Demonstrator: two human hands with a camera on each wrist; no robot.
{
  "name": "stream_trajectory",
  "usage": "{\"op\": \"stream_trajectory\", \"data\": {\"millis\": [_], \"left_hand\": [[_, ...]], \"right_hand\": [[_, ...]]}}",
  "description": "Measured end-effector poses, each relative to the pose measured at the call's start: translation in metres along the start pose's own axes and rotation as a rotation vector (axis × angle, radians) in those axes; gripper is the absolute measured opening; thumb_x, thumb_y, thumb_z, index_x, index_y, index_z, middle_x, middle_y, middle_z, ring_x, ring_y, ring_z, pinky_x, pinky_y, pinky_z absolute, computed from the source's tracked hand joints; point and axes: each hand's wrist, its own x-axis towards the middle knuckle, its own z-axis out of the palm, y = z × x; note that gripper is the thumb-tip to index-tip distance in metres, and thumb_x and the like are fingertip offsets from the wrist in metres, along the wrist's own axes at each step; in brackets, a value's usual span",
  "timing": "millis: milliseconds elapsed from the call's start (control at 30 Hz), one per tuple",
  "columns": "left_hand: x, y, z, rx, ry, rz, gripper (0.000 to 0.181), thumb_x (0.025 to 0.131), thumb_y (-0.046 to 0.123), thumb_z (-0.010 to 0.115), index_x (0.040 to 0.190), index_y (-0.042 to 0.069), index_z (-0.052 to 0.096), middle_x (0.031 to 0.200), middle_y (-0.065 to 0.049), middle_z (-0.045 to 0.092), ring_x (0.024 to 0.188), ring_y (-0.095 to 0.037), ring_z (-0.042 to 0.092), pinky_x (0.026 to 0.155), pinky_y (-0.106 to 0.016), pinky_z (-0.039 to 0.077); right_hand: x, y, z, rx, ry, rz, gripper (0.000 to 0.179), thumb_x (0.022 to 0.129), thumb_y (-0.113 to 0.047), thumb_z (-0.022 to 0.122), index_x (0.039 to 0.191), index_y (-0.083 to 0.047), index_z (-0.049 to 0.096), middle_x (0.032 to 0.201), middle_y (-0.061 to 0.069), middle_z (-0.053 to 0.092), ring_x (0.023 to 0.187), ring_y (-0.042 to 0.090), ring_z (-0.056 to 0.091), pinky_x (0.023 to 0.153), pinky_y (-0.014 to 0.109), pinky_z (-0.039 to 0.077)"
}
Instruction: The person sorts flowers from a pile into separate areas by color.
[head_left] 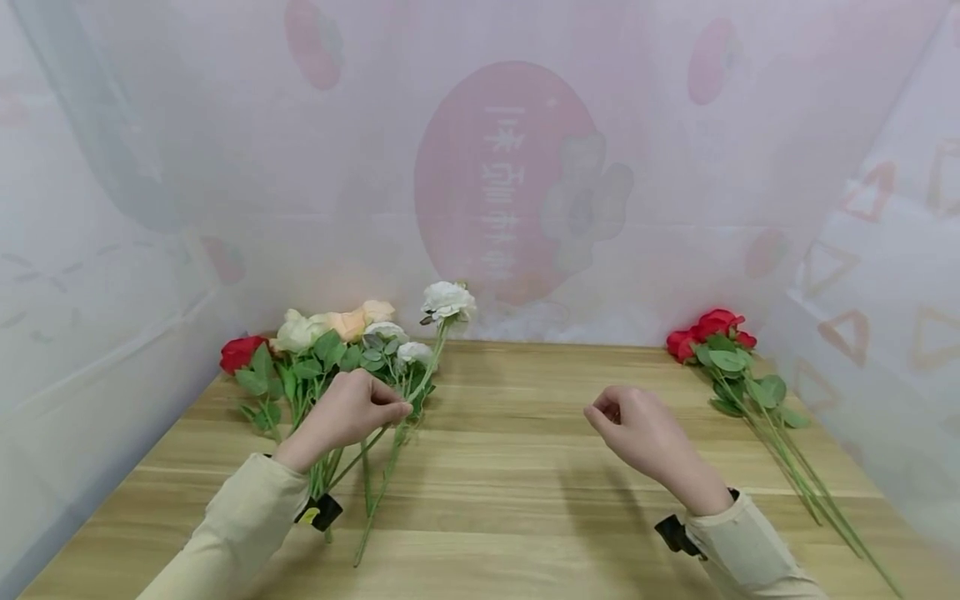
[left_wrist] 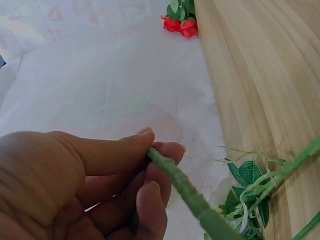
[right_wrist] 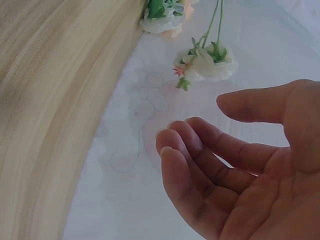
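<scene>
My left hand (head_left: 348, 412) pinches the green stem (left_wrist: 186, 192) of a white artificial flower (head_left: 448, 302) between thumb and fingertips. The bloom is raised above the back edge of the table; in the right wrist view this white bloom (right_wrist: 212, 65) appears upside down. Beneath the left hand lies a bunch of artificial flowers: a red rose (head_left: 242, 354), a pale green-white bloom (head_left: 298, 330), peach blooms (head_left: 348, 325) and smaller white ones (head_left: 415, 353). Over the right half of the table hovers my right hand (head_left: 641, 433), fingers loosely curled and nothing in them.
Red roses (head_left: 716, 327) with long stems lie at the right side of the wooden table (head_left: 517, 500). A pale printed cloth (head_left: 337, 167) stands behind the table and along both sides.
</scene>
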Motion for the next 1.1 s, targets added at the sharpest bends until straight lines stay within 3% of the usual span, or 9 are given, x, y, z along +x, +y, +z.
{"op": "stream_trajectory", "data": {"millis": [300, 533, 700, 1000, 1100], "left_hand": [[-0.001, 0.005, 0.002, -0.004, 0.080, 0.015, 0.012, 0.091, 0.023, 0.073, 0.095, 0.014, 0.081, 0.082, 0.004, 0.073, 0.056, -0.016, 0.057, 0.060, -0.034, 0.044], [-0.003, 0.013, 0.007, -0.052, 0.137, 0.053, 0.017, 0.091, 0.026, 0.073, 0.099, 0.013, 0.080, 0.085, 0.004, 0.073, 0.069, -0.015, 0.066, 0.065, -0.036, 0.051], [-0.003, 0.020, 0.019, -0.124, 0.176, 0.102, 0.015, 0.092, 0.025, 0.073, 0.097, 0.012, 0.079, 0.081, 0.004, 0.072, 0.069, -0.010, 0.065, 0.062, -0.034, 0.052], [-0.005, 0.032, 0.046, -0.380, 0.118, 0.114, 0.016, 0.091, 0.025, 0.074, 0.096, 0.010, 0.077, 0.079, 0.002, 0.070, 0.066, -0.019, 0.066, 0.059, -0.033, 0.055], [-0.007, 0.037, 0.052, -0.421, 0.118, 0.136, 0.017, 0.089, 0.025, 0.075, 0.095, 0.010, 0.077, 0.077, 0.003, 0.070, 0.064, -0.019, 0.067, 0.059, -0.034, 0.055]], "right_hand": [[-0.001, -0.001, 0.004, -0.011, 0.010, -0.006, 0.014, 0.096, -0.019, 0.064, 0.092, -0.007, 0.070, 0.073, -0.004, 0.061, 0.061, 0.012, 0.054, 0.060, 0.033, 0.047], [-0.001, -0.004, 0.007, -0.009, 0.020, -0.018, 0.012, 0.095, -0.019, 0.065, 0.090, -0.009, 0.071, 0.071, -0.006, 0.060, 0.060, 0.012, 0.052, 0.058, 0.033, 0.046], [-0.002, -0.008, 0.009, 0.018, 0.020, -0.046, 0.010, 0.095, -0.017, 0.065, 0.090, -0.010, 0.070, 0.072, -0.006, 0.060, 0.060, 0.011, 0.052, 0.059, 0.032, 0.047], [-0.008, -0.028, 0.018, 0.114, -0.027, -0.149, 0.008, 0.096, -0.017, 0.066, 0.090, -0.014, 0.071, 0.077, -0.011, 0.063, 0.069, 0.005, 0.058, 0.064, 0.028, 0.050], [-0.012, -0.035, 0.019, 0.144, -0.044, -0.166, 0.008, 0.096, -0.019, 0.066, 0.091, -0.017, 0.071, 0.079, -0.012, 0.063, 0.072, 0.004, 0.059, 0.064, 0.028, 0.051]]}}
